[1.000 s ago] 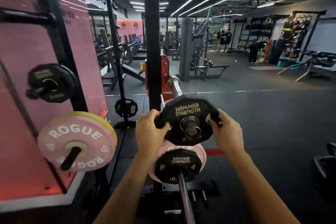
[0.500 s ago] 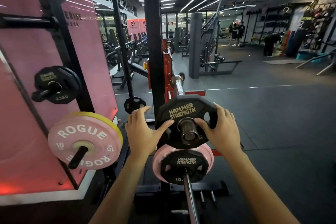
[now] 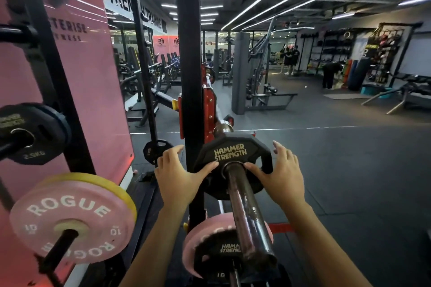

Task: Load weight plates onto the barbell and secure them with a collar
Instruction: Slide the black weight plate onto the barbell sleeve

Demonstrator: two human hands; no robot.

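Left hand (image 3: 177,177) and right hand (image 3: 281,176), fingers spread flat on black plate (image 3: 233,158); best pushed evenly along barbell sleeve (image 3: 245,214), kept square.

A black, many-sided Hammer Strength plate (image 3: 233,166) sits upright on the barbell sleeve (image 3: 247,216), well along from the sleeve's near end, gold lettering facing us, with the dark, worn steel sleeve running bare from its hub toward the camera.
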